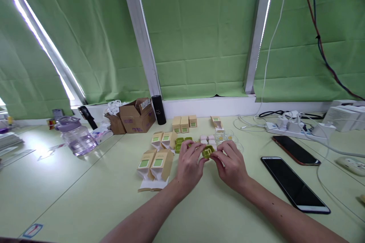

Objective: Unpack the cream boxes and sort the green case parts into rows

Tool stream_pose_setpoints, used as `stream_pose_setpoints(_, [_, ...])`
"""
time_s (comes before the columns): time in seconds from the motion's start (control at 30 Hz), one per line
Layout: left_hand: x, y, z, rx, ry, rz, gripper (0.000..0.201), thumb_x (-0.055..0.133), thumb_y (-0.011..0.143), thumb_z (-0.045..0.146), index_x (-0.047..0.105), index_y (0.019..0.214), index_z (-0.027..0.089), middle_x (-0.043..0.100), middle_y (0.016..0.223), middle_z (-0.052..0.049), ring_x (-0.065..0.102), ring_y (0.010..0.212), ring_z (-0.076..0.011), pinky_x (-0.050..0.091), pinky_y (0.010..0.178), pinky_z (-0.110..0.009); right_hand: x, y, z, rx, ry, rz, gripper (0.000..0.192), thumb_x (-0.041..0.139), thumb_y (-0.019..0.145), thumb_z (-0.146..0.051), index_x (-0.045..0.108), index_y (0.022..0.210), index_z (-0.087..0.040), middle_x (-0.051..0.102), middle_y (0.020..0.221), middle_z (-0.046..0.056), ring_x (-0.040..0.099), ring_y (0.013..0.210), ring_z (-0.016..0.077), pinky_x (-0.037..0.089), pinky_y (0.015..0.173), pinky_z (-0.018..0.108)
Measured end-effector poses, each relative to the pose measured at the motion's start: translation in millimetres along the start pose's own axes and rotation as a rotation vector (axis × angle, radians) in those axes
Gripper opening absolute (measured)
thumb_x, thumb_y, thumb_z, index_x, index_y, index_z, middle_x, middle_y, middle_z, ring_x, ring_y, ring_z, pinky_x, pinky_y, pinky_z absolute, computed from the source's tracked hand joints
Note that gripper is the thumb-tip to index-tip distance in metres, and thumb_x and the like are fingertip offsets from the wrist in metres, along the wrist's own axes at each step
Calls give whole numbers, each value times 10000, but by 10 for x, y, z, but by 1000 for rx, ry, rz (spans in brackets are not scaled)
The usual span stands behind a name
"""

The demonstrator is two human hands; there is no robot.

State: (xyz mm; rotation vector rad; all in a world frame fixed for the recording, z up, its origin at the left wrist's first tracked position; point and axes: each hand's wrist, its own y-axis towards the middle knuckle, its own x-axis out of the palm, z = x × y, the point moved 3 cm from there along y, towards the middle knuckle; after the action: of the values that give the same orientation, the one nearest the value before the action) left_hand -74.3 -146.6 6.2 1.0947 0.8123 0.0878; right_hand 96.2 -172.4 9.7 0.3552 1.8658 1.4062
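Observation:
A small olive-green square plastic container [208, 152] is pinched between my two hands above the table. My left hand [190, 161] grips its left side, and my right hand [230, 163] holds its right side with thumb and fingertips. Just behind my left hand sit similar green square containers [179, 143], partly hidden by it. Beyond the held piece lie several pale pink blocks [210, 137]. Clear round plastic pieces [228, 136] stand behind my right hand. To the left are open kraft paper boxes [161, 163] with green labels.
More kraft boxes [184, 123] stand farther back. A cardboard carton [138, 115], a black cylinder [159, 110] and a purple-lidded jug [76, 136] are on the left. Two phones [293, 182] and a power strip [299, 131] with cables lie to the right.

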Motion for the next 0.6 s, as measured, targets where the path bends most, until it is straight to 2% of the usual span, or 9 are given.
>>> stream_pose_setpoints(0.1, [8, 11, -96, -87, 0, 2, 411, 766, 854, 180, 691, 1255, 222, 728, 1157, -96, 549, 1159, -313, 546, 966, -527, -15, 6, -44, -8, -1, 14, 173, 584, 934, -82, 684, 890, -216, 572, 855, 65, 506, 875, 225, 454, 734, 356])
stream_pose_setpoints(0.3, [-46, 65, -251, -344, -54, 55, 392, 766, 851, 208, 693, 1236, 208, 725, 1152, -77, 536, 1195, -297, 509, 1013, -501, -27, 14, -44, -2, 20, 18, 178, 579, 935, -71, 678, 912, -218, 605, 894, 72, 531, 913, 228, 471, 772, 358])
stream_pose_setpoints(0.43, [-85, 87, -339, -444, -97, 117, 386, 731, 882, 267, 685, 1261, 211, 719, 1174, -87, 561, 1183, -281, 509, 1004, -478, 73, -20, 46, 41, 36, -64, 176, 566, 954, -74, 676, 924, -208, 676, 922, 61, 556, 936, 216, 452, 793, 343])
stream_pose_setpoints(0.6, [-106, 99, -419, -541, -146, 166, 416, 706, 899, 342, 680, 1289, 199, 721, 1169, -110, 582, 1173, -286, 547, 873, -412, 281, -66, 120, 70, -36, -206, 198, 568, 939, -59, 685, 867, -202, 711, 848, 38, 543, 928, 215, 389, 822, 356])
